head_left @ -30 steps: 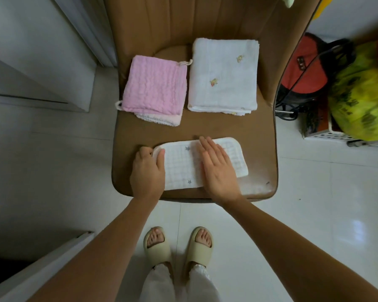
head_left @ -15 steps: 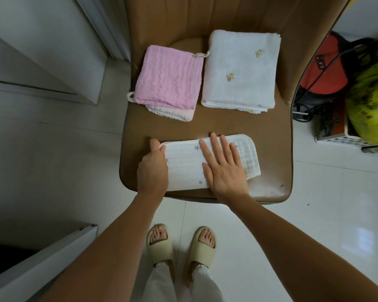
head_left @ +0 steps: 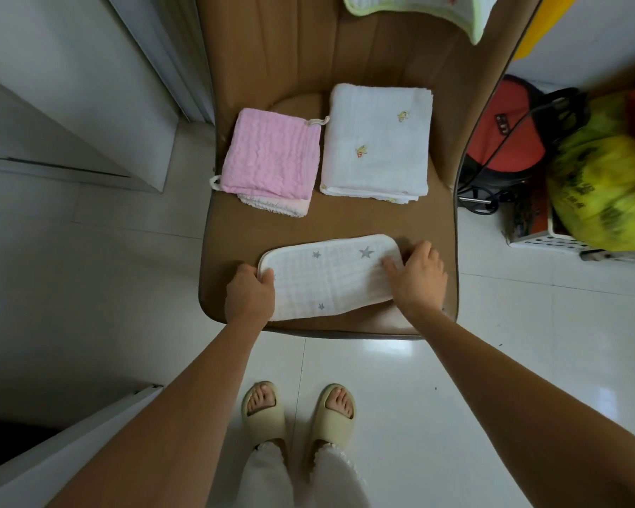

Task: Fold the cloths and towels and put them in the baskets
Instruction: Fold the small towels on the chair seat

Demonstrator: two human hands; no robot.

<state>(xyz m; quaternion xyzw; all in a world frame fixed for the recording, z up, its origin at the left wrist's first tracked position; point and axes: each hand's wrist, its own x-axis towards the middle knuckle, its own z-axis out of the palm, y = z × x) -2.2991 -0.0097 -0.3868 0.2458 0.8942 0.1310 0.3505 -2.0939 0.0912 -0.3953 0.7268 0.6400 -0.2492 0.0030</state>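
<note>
Brown padded chair (head_left: 345, 221) with ribbed backrest, seat just under both hands. Glossy white tiled floor (head_left: 528, 361) below and to either side, catching a pale glare near the right hand. Grey-white wall and door frame (head_left: 88, 115) beyond the left hand. Red bag (head_left: 506, 137) and yellow-green plastic bag (head_left: 602, 192) past the right hand.

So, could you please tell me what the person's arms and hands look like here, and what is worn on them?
Both forearms are bare, with no sleeves in view. The left hand and right hand wear no gloves; no rings, watch or bracelets are visible.
</note>
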